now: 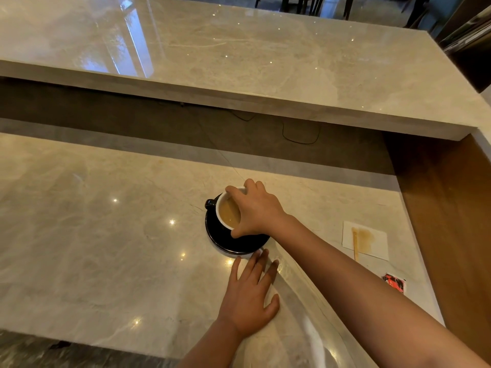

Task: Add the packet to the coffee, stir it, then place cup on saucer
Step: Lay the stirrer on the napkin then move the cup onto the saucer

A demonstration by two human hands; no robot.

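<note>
While right hand [256, 208] grips cup [228, 211] rim on saucer [225, 240], left hand [248, 293] lies flat, released, on desk [106, 248]; open desk leftward.

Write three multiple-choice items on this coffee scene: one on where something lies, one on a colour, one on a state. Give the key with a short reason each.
1. Where does the wooden stirrer lie?
A. In the cup
B. On the white napkin to the right of the saucer
C. On the upper counter

2. What colour is the saucer?
A. White
B. Red
C. Black

3. How does the right hand stand to the cup?
A. It grips the cup's rim from above
B. It lies flat on the counter, apart from the cup
C. It holds the handle

Key: 1 B, the stirrer rests on the stained napkin. 2 C, the saucer under the cup is glossy black. 3 A, fingers and thumb clasp the rim, while the handle points away to the left, untouched.
</note>
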